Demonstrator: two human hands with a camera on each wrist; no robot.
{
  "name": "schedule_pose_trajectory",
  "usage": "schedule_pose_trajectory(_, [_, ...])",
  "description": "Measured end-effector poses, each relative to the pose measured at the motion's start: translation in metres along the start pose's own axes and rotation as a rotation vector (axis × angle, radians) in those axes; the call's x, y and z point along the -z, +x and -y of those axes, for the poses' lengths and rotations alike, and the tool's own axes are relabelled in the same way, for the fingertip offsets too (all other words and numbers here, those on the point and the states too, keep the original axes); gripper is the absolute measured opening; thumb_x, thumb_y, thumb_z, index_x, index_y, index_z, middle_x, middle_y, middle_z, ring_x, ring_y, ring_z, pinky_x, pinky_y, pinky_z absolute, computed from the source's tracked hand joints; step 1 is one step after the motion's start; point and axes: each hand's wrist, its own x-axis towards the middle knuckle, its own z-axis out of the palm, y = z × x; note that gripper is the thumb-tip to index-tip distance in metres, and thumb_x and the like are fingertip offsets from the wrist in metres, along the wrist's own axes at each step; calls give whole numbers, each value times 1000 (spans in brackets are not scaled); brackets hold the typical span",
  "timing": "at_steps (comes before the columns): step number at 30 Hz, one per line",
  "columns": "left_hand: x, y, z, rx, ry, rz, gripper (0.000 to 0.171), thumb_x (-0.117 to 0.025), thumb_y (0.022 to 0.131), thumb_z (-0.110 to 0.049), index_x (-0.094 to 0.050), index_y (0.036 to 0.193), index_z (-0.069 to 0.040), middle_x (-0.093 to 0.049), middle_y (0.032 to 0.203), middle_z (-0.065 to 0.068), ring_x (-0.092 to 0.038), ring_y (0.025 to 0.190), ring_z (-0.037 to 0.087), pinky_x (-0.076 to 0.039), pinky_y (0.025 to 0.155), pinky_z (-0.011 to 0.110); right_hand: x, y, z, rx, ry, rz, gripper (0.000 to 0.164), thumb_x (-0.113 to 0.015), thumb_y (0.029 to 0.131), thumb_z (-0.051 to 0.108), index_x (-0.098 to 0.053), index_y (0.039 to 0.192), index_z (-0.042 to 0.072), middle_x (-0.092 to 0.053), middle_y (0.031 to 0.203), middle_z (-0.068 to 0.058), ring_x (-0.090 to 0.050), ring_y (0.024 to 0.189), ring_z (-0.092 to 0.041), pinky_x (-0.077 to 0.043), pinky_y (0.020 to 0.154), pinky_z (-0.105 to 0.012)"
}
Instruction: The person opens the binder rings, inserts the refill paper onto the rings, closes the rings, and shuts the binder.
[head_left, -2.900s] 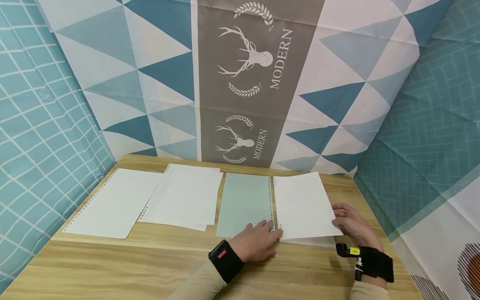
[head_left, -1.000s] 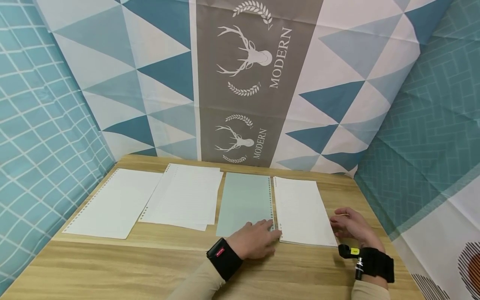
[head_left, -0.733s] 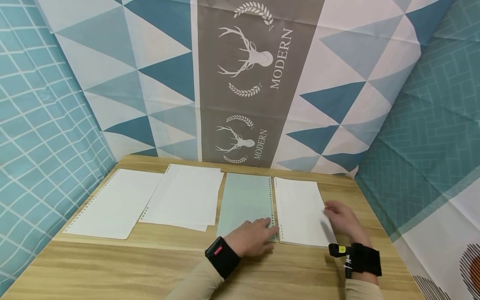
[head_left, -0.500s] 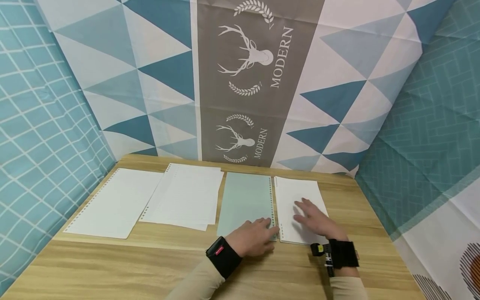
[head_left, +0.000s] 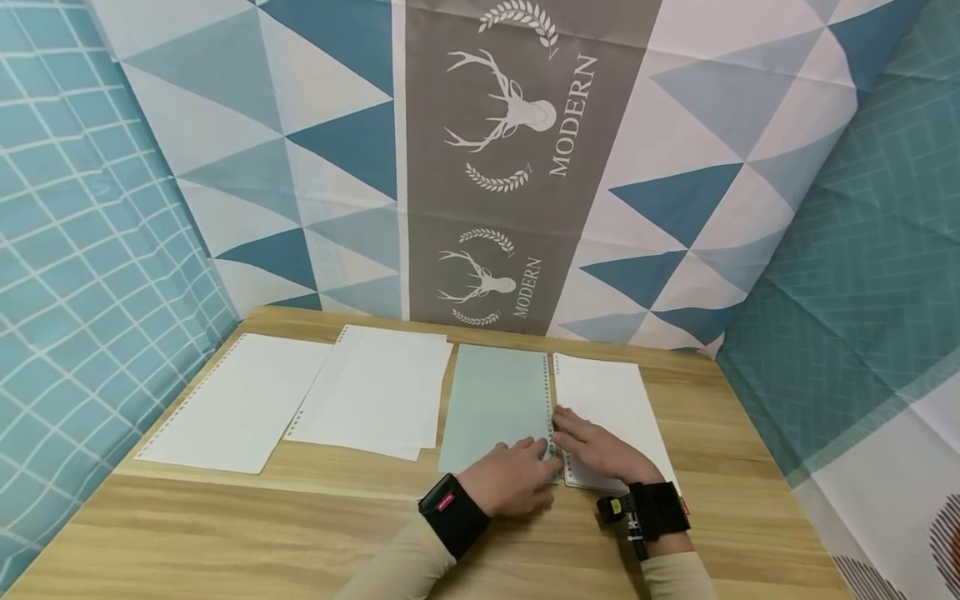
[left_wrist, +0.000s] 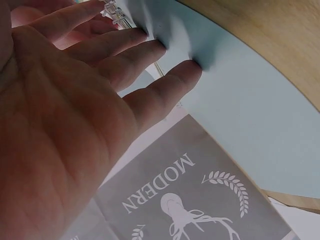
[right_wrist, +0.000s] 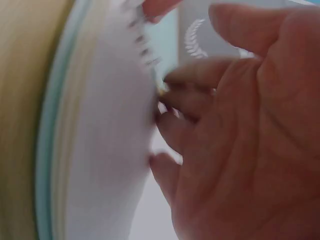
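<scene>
Head view: left hand (head_left: 510,477), fingers apart, touches the pale green cover (head_left: 495,392); right hand (head_left: 602,452), fingers loosely extended, touches the white pages (head_left: 606,385).

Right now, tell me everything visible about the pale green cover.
The pale green cover is a plain, smooth rectangle, perhaps plastic or card, with holes down its right edge. It lies flat on the wooden table, just left of the white paper stack. The left hand rests fingertips on it, hiding part of its near edge.
</scene>
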Motion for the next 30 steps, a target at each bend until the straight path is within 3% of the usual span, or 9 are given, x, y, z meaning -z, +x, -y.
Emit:
schedule_pose_trajectory(5, [1, 2, -1, 7, 3, 3, 51, -63, 98, -48, -54, 145, -30, -53, 152, 4, -53, 139, 22, -55, 99, 48, 7, -4, -3, 52, 70, 32, 57, -46, 109, 36, -36, 158, 8, -34, 165, -15, -26, 155, -39, -29, 120, -60])
schedule_pose_trajectory(14, [3, 2, 7, 8, -69, -5, 47, -63, 99, -45, -55, 143, -31, -56, 148, 5, -56, 135, 19, -55, 97, 46, 20, -14, -21, -57, 71, -109, 51, -49, 108, 32, -46, 152, 7, -44, 159, -16, -34, 151, -40, -32, 119, -59])
schedule_pose_trajectory(21, [11, -3, 23, 88, -124, -13, 51, -61, 101, -43, -53, 148, -25, -50, 156, 9, -50, 143, 24, -50, 107, 50, 21, -14, -20, -87, 107, -116, 52, -51, 107, 34, -48, 151, 6, -45, 158, -18, -33, 151, -41, -31, 119, -59])
schedule_pose_trajectory(30, [12, -6, 42, 141, -140, -39, 54, -58, 102, -44, -50, 150, -21, -50, 155, 12, -52, 141, 26, -53, 103, 49, 1, 0, 2, 11, 92, -78, 55, -49, 108, 32, -42, 153, 2, -44, 158, -19, -35, 150, -40, -32, 119, -58])
